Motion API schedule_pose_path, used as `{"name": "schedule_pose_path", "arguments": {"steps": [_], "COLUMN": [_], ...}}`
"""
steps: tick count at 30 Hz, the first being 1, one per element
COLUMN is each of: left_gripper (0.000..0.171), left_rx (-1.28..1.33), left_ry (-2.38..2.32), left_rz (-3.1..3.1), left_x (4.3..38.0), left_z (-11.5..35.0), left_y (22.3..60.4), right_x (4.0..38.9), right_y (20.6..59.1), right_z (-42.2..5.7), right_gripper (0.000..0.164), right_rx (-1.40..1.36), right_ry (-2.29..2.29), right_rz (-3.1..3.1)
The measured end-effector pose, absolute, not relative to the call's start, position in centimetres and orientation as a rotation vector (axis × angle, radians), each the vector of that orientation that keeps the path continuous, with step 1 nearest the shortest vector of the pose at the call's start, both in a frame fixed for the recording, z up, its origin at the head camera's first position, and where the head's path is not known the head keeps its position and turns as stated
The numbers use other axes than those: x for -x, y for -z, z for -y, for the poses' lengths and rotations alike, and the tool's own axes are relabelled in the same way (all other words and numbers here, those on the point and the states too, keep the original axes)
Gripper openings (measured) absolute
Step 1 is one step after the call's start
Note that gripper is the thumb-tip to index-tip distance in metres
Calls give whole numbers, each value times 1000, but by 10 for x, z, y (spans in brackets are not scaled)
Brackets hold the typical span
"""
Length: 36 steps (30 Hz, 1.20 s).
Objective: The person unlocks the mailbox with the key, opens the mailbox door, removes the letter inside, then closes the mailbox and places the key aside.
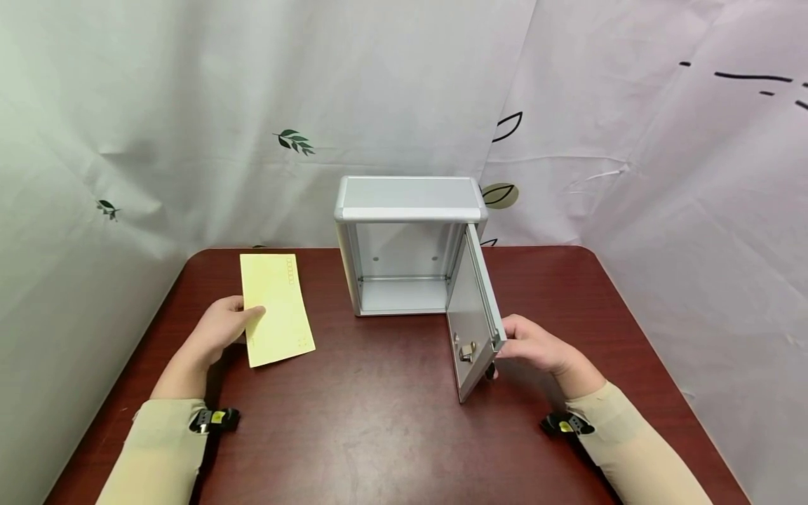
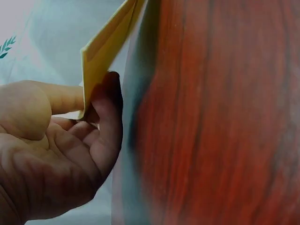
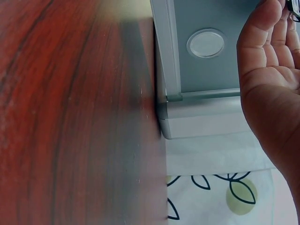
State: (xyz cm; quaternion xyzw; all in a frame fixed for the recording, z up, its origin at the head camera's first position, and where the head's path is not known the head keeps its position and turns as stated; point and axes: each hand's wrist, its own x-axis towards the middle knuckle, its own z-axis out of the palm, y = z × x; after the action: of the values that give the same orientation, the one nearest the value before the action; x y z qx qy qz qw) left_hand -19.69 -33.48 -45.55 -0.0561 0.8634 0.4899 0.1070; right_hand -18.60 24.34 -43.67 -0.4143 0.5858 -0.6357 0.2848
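A yellow paper envelope [image 1: 278,308] is pinched at its left edge by my left hand [image 1: 221,326], thumb on top. The left wrist view shows the envelope [image 2: 105,51] edge-on between thumb and fingers. A silver metal box [image 1: 410,200], its front facing me, has its door [image 1: 473,308] swung out on the right. Beside the door's outer free edge, my right hand [image 1: 536,347] grips at the black-headed key [image 1: 490,371]; the door partly hides its fingers. The right wrist view shows curled fingers of the right hand [image 3: 269,70] by the black key. A lock latch [image 1: 467,352] sits on the door's inner face.
Both the box and my arms are over a dark red wooden table [image 1: 379,435]. White cloth [image 1: 410,84] with leaf prints hangs close behind the box and along both sides. The open door juts toward me, right of the box's opening.
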Motion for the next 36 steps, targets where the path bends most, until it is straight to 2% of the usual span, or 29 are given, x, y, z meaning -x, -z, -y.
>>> {"name": "schedule_pose_path", "arguments": {"steps": [9,14,22,30,36], "left_gripper": [31,30,39,41,43], "left_rx": [236,223,225,294,341], "left_ry": [-1231,-1129,-862,-755,-690], "left_rz": [-2644,-2718,-2817,-2843,-2857], "left_x": [195,193,189,188,187], "left_z": [336,334,334,335,336], "left_y": [449,447,442,441,439], "right_x": [186,186,185,186,185], "right_y": [436,435,435,438,436], "right_z": [-243,-243,-243,-245,-244], "right_gripper": [17,16,15,21,19], "right_rx": [1104,1112,1109,1114,1104], "right_ry": [1709,1705,1706,1711,1717], "right_rz": [-1545,-1560,-1564,-1553,-1546]}}
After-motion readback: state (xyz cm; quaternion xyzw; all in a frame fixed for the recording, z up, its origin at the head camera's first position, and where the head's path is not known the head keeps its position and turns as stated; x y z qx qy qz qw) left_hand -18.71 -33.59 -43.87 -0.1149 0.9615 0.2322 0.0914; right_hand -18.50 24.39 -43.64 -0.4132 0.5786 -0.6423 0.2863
